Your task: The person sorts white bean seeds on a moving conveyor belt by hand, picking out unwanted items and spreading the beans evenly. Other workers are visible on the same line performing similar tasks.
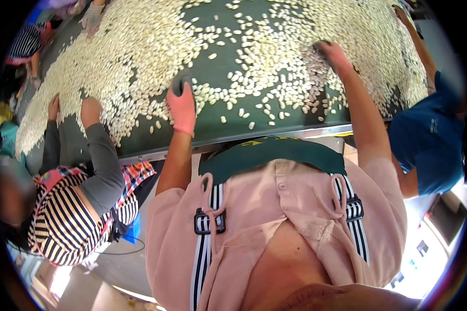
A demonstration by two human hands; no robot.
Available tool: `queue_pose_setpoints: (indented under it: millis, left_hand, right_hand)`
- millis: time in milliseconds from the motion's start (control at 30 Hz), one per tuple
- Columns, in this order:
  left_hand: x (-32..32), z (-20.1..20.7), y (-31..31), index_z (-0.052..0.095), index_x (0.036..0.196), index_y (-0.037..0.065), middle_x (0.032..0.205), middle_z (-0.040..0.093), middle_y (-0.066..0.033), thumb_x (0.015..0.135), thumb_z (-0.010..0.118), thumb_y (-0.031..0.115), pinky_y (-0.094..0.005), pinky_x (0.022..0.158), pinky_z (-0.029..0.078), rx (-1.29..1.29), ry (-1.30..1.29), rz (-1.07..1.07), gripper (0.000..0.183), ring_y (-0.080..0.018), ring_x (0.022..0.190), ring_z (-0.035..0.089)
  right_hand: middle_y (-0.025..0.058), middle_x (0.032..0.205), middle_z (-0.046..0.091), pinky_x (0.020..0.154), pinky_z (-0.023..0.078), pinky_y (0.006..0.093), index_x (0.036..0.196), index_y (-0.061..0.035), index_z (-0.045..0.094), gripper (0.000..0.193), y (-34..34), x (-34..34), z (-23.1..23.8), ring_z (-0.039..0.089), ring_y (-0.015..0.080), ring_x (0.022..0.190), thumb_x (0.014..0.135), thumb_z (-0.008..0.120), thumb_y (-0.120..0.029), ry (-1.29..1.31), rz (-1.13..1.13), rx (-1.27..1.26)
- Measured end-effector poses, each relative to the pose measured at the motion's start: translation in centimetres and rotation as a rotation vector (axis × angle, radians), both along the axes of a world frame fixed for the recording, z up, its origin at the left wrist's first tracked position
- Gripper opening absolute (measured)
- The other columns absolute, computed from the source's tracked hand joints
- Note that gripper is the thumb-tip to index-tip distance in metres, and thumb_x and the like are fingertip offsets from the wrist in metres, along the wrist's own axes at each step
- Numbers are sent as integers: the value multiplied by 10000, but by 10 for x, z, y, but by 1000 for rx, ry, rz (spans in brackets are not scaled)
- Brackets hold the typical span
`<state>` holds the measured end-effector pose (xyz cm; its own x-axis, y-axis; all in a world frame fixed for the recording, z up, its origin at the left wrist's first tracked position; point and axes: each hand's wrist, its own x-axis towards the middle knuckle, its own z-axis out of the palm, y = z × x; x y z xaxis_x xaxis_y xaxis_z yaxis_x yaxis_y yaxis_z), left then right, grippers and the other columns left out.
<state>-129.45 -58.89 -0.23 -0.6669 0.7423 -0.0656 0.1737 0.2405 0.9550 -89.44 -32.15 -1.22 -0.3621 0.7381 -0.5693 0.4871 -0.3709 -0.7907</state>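
Note:
White beans (285,67) lie in a wide, loose layer over a dark green work surface (213,119). My left hand (182,106) wears a pink glove with dark grey fingers. It rests at the near edge of the left heap of beans, thumb and fingers apart, with nothing visible between them. Farther off to the right, my right hand (335,58), gloved the same way, reaches in among the beans. Motion smears its dark fingertips, so their grip is unclear.
A metal edge (316,132) runs along the table's near side, by my dark green apron (270,155). On my left, a person in a striped apron (67,217) has both hands at the beans. A person in a blue shirt (425,145) stands close on my right.

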Motion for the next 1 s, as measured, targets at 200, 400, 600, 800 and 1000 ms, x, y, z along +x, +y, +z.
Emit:
queue_pose_setpoints:
  millis: [200,400,600,800,1000]
  left_hand:
    - [-32,-31,-48,438,1397,6,1403,416,-260,890,639,205,-424,1118,296,-423,386,238,580,-373,1329,393]
    - [28,-20,0,503,1343,2,1277,590,-177,892,650,189,-358,1015,422,-148,-94,-157,510,-276,1188,567]
    - [-40,-27,15,645,1161,-25,1083,702,-136,916,596,127,-334,901,486,61,-287,-122,292,-240,988,658]
    - [-131,-29,34,474,1366,30,1361,474,-217,867,618,258,-462,1088,339,-260,370,203,568,-401,1275,422]
    - [-75,-62,134,484,1404,113,1150,595,-236,806,722,263,-403,1003,431,-12,97,-85,661,-358,1153,560]
  right_hand:
    - [-27,720,525,454,369,204,981,-84,584,177,-45,-40,6,446,65,539,953,520,-246,358,-337,-188]
    - [174,1188,651,945,480,460,1064,-71,658,397,-1,-130,13,607,378,1120,918,522,-415,-1082,329,625]
    - [240,970,693,795,518,446,947,10,672,429,15,-109,-7,677,371,890,842,599,-399,-780,282,536]
    - [-27,633,473,403,227,179,803,-90,559,176,-66,-130,-4,367,43,473,909,505,-219,452,-169,-360]
    - [145,866,682,644,529,344,1055,-23,681,369,-136,-258,-9,639,214,715,885,450,-255,18,498,81]
